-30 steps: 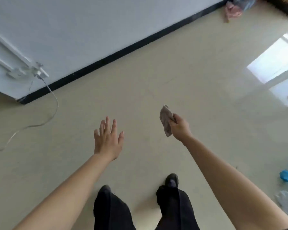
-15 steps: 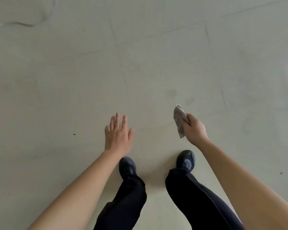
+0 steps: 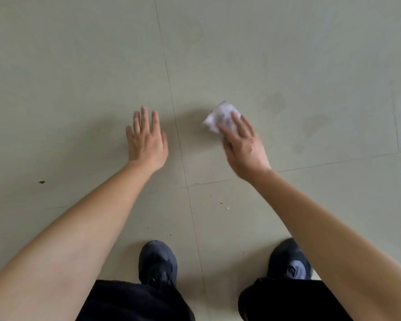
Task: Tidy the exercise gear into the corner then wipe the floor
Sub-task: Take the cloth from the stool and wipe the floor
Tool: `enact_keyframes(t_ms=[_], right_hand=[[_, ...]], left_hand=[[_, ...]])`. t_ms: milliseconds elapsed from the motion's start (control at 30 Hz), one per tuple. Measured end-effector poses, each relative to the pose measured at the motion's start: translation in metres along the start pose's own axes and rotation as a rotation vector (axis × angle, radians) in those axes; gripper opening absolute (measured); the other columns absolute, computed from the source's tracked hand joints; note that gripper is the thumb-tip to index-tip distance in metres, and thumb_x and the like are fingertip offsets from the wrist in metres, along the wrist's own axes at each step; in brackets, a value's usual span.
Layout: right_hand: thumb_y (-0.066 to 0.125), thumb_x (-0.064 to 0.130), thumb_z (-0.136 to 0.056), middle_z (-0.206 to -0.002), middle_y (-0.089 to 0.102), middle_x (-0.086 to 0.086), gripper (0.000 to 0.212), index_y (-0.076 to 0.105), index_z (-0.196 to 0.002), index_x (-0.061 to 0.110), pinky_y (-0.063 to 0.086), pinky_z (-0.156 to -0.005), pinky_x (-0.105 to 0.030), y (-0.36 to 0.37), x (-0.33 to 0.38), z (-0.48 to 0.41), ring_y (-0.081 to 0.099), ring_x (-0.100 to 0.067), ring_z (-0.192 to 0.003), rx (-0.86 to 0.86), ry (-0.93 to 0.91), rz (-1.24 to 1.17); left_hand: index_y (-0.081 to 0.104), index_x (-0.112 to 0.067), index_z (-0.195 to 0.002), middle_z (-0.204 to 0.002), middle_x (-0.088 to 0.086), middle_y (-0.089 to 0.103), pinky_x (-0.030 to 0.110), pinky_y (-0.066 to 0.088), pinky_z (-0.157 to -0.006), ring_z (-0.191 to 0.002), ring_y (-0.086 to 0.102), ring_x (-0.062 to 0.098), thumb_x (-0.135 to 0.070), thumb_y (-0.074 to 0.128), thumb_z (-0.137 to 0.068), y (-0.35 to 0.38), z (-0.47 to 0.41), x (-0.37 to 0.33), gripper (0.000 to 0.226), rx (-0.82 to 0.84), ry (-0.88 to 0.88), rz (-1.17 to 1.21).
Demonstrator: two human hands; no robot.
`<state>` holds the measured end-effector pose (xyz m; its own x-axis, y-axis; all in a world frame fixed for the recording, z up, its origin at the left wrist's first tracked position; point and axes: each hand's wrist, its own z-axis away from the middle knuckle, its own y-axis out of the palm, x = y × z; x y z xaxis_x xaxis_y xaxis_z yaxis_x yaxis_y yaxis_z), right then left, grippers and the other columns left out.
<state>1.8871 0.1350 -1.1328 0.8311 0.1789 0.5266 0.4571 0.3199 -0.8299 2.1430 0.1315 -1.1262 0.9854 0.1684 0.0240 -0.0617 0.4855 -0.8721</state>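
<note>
A small pale crumpled cloth (image 3: 219,117) lies low against the beige tiled floor (image 3: 287,54), and my right hand (image 3: 243,147) rests on its near edge with the fingers spread over it, blurred by motion. My left hand (image 3: 146,140) hovers flat and empty to the left of the tile seam, fingers apart. No exercise gear is in view.
Faint dull smudges (image 3: 278,101) mark the tiles to the right of the cloth. A dark speck (image 3: 41,182) lies at the left and a few crumbs (image 3: 227,207) sit in front of my dark shoes (image 3: 158,262). Grout lines cross near the middle.
The view has dropped from the wall and cable to the bare floor. I have bent lower, and my right hand has brought the cloth from hanging in the air down to the tiles.
</note>
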Motion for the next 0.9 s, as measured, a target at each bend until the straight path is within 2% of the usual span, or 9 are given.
enact_keyframes(t_ms=[67, 133, 233, 367, 467, 567, 667, 733, 900], right_hand=[[0.04, 0.041, -0.104, -0.164, 0.022, -0.015, 0.046, 0.047, -0.148, 0.031, 0.023, -0.119, -0.058, 0.032, -0.009, 0.016, 0.013, -0.04, -0.152, 0.222, -0.226, 0.196], [0.035, 0.059, -0.101, -0.166, 0.018, -0.012, 0.054, 0.044, -0.149, 0.035, 0.009, -0.123, -0.056, 0.047, -0.016, 0.028, 0.004, -0.036, -0.154, 0.34, -0.32, 0.291], [0.038, 0.051, -0.103, -0.161, 0.031, -0.012, 0.048, 0.047, -0.147, 0.033, 0.014, -0.122, -0.056, 0.051, -0.022, 0.01, 0.018, -0.038, -0.151, 0.252, -0.368, 0.357], [0.029, 0.039, -0.105, -0.166, 0.015, -0.013, 0.057, 0.025, -0.158, 0.021, 0.016, -0.123, -0.054, 0.052, -0.016, -0.014, 0.008, -0.037, -0.153, 0.244, -0.327, 0.4], [0.027, 0.037, -0.102, -0.167, 0.011, -0.012, 0.061, 0.02, -0.159, 0.017, 0.012, -0.123, -0.052, 0.056, -0.011, -0.036, 0.005, -0.035, -0.154, 0.236, -0.297, 0.395], [0.025, 0.041, -0.101, -0.167, 0.011, -0.011, 0.064, 0.018, -0.16, 0.018, 0.008, -0.124, -0.051, 0.058, -0.006, -0.073, 0.004, -0.034, -0.154, 0.181, -0.273, 0.385], [0.02, 0.055, -0.103, -0.168, 0.003, -0.011, 0.067, 0.012, -0.161, 0.022, 0.004, -0.124, -0.052, 0.069, 0.001, -0.079, -0.003, -0.034, -0.154, 0.143, -0.25, 0.37], [0.024, 0.054, -0.105, -0.167, 0.006, -0.013, 0.064, 0.015, -0.16, 0.023, 0.006, -0.124, -0.054, 0.078, 0.002, -0.048, -0.001, -0.037, -0.154, 0.153, -0.363, 0.372], [0.043, 0.043, -0.106, -0.166, 0.016, -0.009, 0.056, 0.028, -0.157, 0.027, 0.011, -0.125, -0.051, 0.072, -0.036, 0.052, 0.008, -0.035, -0.154, 0.361, -0.903, 0.36]], left_hand=[[0.008, -0.011, -0.156, -0.164, 0.015, -0.003, 0.055, 0.009, -0.118, -0.151, 0.0, 0.034, -0.037, 0.028, -0.103, 0.003, -0.027, 0.001, 0.062, -0.06, -0.047, 0.021], [0.007, -0.012, -0.157, -0.164, 0.014, -0.005, 0.055, 0.006, -0.119, -0.151, -0.002, 0.033, -0.039, 0.026, -0.103, 0.004, -0.047, 0.002, 0.063, -0.067, -0.07, 0.049], [0.006, -0.016, -0.158, -0.165, 0.01, -0.007, 0.055, 0.006, -0.12, -0.151, -0.005, 0.031, -0.041, 0.023, -0.104, 0.013, -0.07, 0.006, 0.062, -0.057, -0.05, 0.058], [-0.003, -0.018, -0.157, -0.164, 0.007, -0.015, 0.057, 0.001, -0.119, -0.151, -0.012, 0.029, -0.043, 0.019, -0.104, 0.019, -0.075, 0.007, 0.063, -0.015, -0.059, 0.099], [-0.01, -0.02, -0.156, -0.162, 0.006, -0.022, 0.056, -0.005, -0.119, -0.149, -0.018, 0.027, -0.045, 0.016, -0.104, 0.027, -0.078, 0.008, 0.064, -0.009, -0.053, 0.113], [-0.009, -0.021, -0.156, -0.163, 0.005, -0.02, 0.055, -0.008, -0.117, -0.15, -0.017, 0.027, -0.044, 0.017, -0.104, 0.038, -0.08, 0.01, 0.063, -0.08, -0.047, 0.107], [-0.008, -0.02, -0.156, -0.163, 0.006, -0.018, 0.056, -0.008, -0.116, -0.15, -0.016, 0.028, -0.043, 0.018, -0.104, 0.042, -0.083, 0.012, 0.063, -0.09, -0.038, 0.113], [-0.008, -0.02, -0.156, -0.163, 0.006, -0.018, 0.056, -0.008, -0.116, -0.15, -0.017, 0.028, -0.044, 0.019, -0.104, 0.041, -0.084, 0.012, 0.063, -0.08, -0.031, 0.12], [-0.006, -0.02, -0.156, -0.164, 0.007, -0.016, 0.057, -0.007, -0.117, -0.15, -0.014, 0.028, -0.045, 0.019, -0.104, 0.042, -0.084, 0.012, 0.063, -0.104, -0.033, 0.13]])
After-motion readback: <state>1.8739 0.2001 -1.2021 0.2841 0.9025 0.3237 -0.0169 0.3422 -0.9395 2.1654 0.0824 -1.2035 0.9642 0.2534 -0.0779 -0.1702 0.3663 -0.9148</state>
